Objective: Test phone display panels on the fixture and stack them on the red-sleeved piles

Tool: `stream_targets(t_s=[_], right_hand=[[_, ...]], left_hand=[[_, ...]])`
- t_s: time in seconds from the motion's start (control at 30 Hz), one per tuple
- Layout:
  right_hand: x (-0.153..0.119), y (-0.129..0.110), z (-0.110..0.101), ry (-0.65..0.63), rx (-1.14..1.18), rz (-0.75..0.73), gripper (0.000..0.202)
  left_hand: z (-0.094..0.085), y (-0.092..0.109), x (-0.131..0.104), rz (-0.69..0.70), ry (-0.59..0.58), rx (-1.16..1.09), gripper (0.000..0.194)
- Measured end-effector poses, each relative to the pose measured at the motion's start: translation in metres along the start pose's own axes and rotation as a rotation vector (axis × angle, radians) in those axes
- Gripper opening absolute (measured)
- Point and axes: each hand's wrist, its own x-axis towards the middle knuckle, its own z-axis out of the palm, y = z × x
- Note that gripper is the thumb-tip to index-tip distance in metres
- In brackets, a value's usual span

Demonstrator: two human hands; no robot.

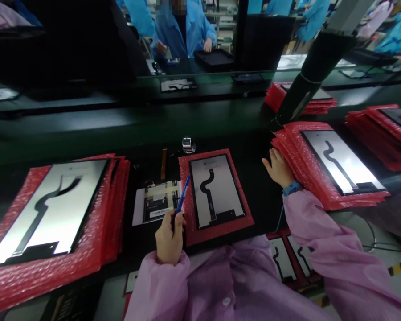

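Nearest to the camera is your pink coat [217, 290], with its button [226, 301]. Your left hand [169, 240] holds a blue pen-like tool [182, 194] between thumb and fingers; its upper end points away from you, over the left edge of a red bubble sheet [220, 230]. On this sheet, just to the right of your left fingers, lies a display panel [227, 187] with a black curved cable [206, 189]. Beyond these same fingers, slightly to the left, an electronic assembly [158, 201] rests on the counter [257, 196]. Farther beyond them are a narrow brown strip [163, 164] and a small metal object [187, 143].

Your right hand [280, 170] holds nothing; its fingers are released and open, at the near stack of red sheets [289, 154], which carries another panel [344, 161]. Well left of your left fingers is a wide red stack [112, 218], also with a panel [67, 178] on top.
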Motion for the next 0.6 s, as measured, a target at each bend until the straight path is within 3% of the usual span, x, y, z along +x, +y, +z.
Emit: stream_targets(t_s=[0.17, 0.27, 0.43, 0.53, 0.6], right_hand=[[0.007, 0.021, -0.001, 0.013, -0.018, 0.001, 0.081], [0.009, 0.028, 0.000, 0.024, -0.016, 0.002, 0.079], [0.010, 0.029, 0.005, 0.045, -0.010, 0.002, 0.068], [0.009, 0.029, 0.007, 0.067, -0.004, 0.008, 0.063], [0.009, 0.029, 0.007, 0.079, 0.000, 0.009, 0.060]], left_hand=[[-0.002, 0.000, -0.003, -0.015, 0.018, -0.011, 0.032], [-0.019, 0.001, 0.008, -0.055, 0.061, 0.018, 0.039], [-0.054, 0.009, 0.073, -0.049, 0.219, 0.405, 0.034], [-0.052, 0.009, 0.120, -0.068, 0.303, 0.614, 0.032], [-0.045, 0.003, 0.142, -0.097, 0.276, 0.677, 0.033]])
